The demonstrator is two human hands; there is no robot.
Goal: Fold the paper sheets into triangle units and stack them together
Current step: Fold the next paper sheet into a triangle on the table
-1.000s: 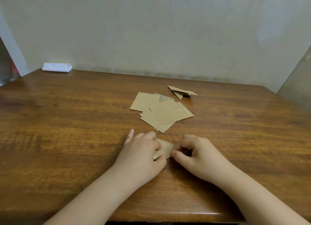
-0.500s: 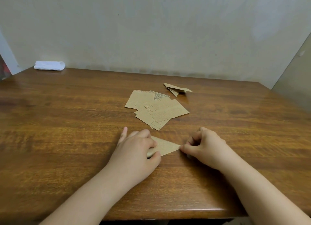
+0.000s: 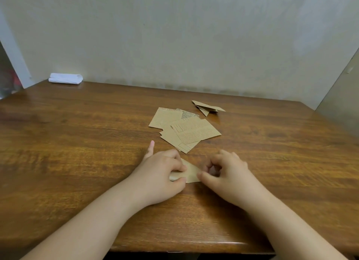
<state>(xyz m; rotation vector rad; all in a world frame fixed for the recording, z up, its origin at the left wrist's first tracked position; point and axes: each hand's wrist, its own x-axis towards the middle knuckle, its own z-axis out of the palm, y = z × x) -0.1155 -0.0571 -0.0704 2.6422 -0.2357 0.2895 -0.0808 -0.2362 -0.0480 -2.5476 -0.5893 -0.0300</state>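
Glossy wooden table (image 3: pixel 77 143), both hands' fingers (image 3: pixel 179 168) curled pinching folded tan paper triangle (image 3: pixel 191 172)

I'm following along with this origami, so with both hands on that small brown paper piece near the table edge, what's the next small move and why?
Probably press the crease flat. The left hand pins the small brown folded paper piece to the wooden table, and the right hand pinches its right edge. It looks part-folded, unlike the finished brown triangle units beyond the flat brown paper sheets.
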